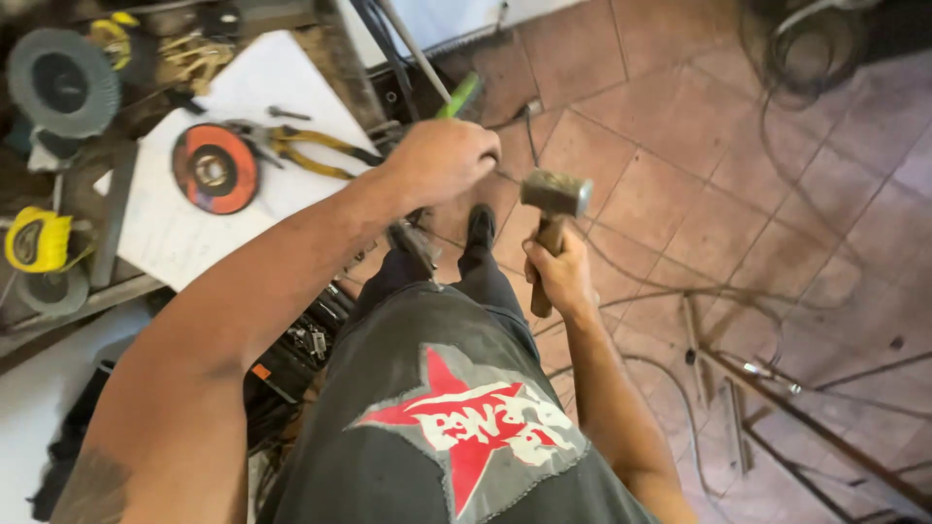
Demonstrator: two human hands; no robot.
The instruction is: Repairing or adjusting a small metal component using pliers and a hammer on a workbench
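Observation:
My right hand (558, 274) grips the wooden handle of a hammer (554, 197), whose steel head points up over the tiled floor. My left hand (442, 155) is closed around a thin tool with a green handle (462, 94) that sticks out past my knuckles toward the wall. Both hands hover above my legs and black shoes (480, 225). What the green-handled tool ends in is hidden by my fist.
A cluttered bench on the left carries a white board (184, 243), an orange cutting disc (215, 168), yellow-handled pliers (316, 147), a grey flap disc (63, 82) and a yellow tape measure (37, 239). Cables (670, 291) trail over the terracotta tiles; metal rods (806, 417) lie at right.

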